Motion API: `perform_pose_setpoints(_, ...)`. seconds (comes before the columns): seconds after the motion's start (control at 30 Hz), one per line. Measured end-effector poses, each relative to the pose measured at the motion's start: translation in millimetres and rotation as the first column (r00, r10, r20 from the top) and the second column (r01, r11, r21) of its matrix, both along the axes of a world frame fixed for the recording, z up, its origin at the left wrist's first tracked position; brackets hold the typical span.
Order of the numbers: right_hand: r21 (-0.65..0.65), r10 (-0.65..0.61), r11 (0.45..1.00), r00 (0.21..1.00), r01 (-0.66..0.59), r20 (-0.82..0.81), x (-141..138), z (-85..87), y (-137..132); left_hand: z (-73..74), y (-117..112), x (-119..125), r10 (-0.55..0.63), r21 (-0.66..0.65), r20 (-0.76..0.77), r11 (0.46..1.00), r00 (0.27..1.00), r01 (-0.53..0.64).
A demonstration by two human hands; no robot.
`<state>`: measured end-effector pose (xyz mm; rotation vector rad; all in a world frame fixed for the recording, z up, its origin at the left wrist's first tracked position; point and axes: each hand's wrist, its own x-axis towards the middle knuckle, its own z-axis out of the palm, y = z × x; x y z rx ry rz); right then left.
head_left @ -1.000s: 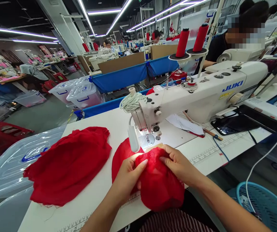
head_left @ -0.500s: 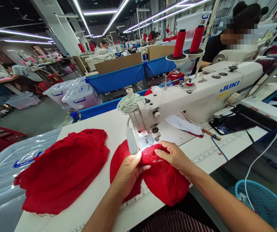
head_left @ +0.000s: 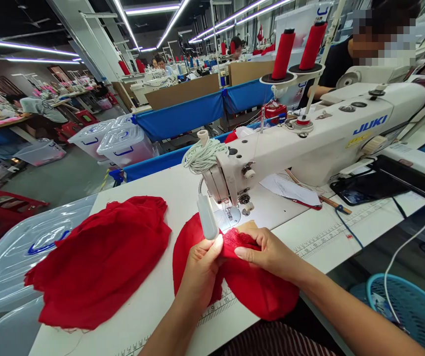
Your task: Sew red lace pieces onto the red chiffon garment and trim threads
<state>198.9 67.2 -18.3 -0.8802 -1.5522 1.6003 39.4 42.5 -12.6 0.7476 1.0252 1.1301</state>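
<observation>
A red fabric piece (head_left: 268, 291) with a lacy upper part hangs in two rounded lobes over the table's front edge. My left hand (head_left: 202, 267) pinches it between thumb and fingers, just below the small white lamp (head_left: 208, 217). On the lace, my right hand (head_left: 272, 253) grips with the thumb on top and the fingers curled behind. Both hands are in front of the presser foot (head_left: 230, 212) of the white sewing machine (head_left: 294, 141), with the cloth apart from the needle. Beside my right fingertips shows a small tan patch (head_left: 248, 225).
A pile of red cloth (head_left: 101, 262) lies at the left of the table, near a clear plastic bin lid (head_left: 8, 267). Right of the machine arm are a paper pattern (head_left: 290, 190) and a phone (head_left: 368, 188). A blue basket (head_left: 401, 282) stands at lower right. A co-worker (head_left: 336, 64) sits behind.
The view has shifted slightly, so the machine appears farther right. My hands still hold the red piece; the lace is more bunched under my right fingers, and the tan patch has come into sight.
</observation>
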Motion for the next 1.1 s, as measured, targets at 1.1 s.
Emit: perform_pose_setpoints(1.1, 0.035, -0.218, 0.976, 0.958, 0.216, 0.186, -6.6, -3.6, 7.1, -7.7, -0.5, -2.3, -0.178, -0.114, -0.007, 0.978, 0.984, 0.176)
